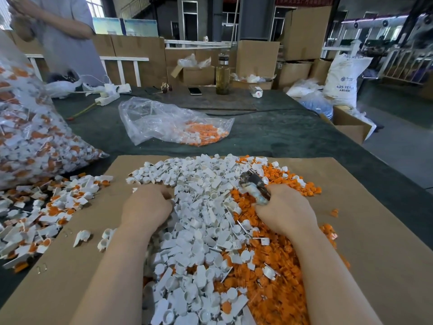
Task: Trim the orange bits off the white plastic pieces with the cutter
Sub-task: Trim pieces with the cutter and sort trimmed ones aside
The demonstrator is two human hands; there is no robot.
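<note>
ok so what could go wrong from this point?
1. The right hand grips the cutter while the left hand digs into the white pieces close by, so a nicked finger seems possible.
2. White pieces and orange offcuts lie in one touching heap on the cardboard, so sorted parts may remix.
3. Untrimmed pieces lie at the cardboard's left edge and may slide off.

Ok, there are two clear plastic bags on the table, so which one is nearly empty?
The flat bag lying mid-table beyond the cardboard sheet: mostly collapsed, with only a small orange-and-white cluster at its right end. The bag at far left bulges, packed full of pieces.
</note>
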